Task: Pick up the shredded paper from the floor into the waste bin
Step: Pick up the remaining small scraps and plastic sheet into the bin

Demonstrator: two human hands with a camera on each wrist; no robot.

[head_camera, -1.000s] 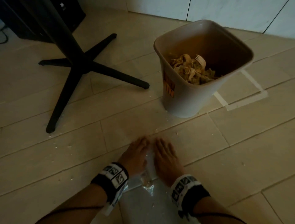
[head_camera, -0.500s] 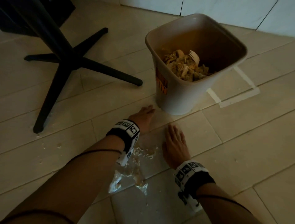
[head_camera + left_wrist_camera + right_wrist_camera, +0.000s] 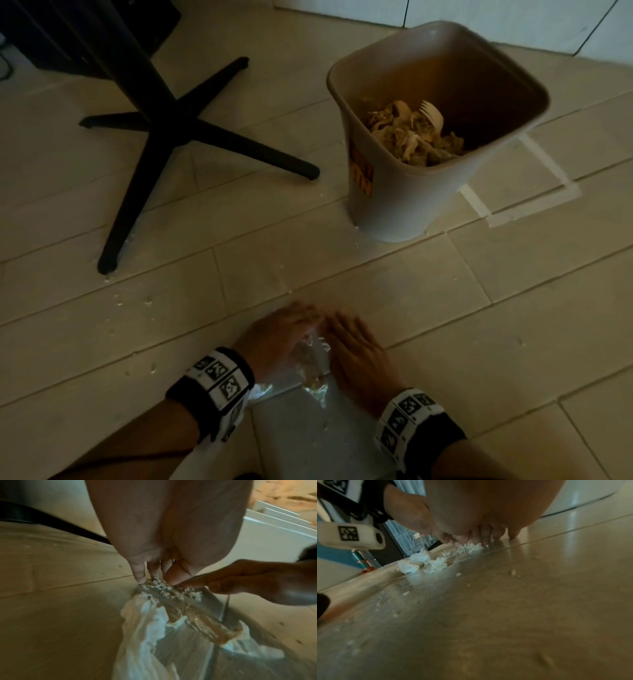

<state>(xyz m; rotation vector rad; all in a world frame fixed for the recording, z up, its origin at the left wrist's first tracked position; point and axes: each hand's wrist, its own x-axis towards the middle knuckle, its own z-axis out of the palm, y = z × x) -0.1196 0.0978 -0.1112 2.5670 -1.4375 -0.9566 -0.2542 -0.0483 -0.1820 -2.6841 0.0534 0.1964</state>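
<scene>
- From overhead, the left hand (image 3: 277, 337) and right hand (image 3: 356, 349) lie side by side on the floor (image 3: 513, 342), fingers extended, holding nothing, with a crinkled clear plastic sheet (image 3: 313, 373) between them.
- The waste bin (image 3: 404, 205) stands well beyond the hands, already holding scraps and a wooden fork (image 3: 432, 113).
- Only the left wrist view shows the shredded paper (image 3: 171, 589) heaped at the fingertips (image 3: 140, 577), on the plastic's edge.
- The right wrist view adds loose crumbs (image 3: 458, 574) scattered over the floor nearby.
- A black chair base (image 3: 178, 137) stands to the left.
</scene>
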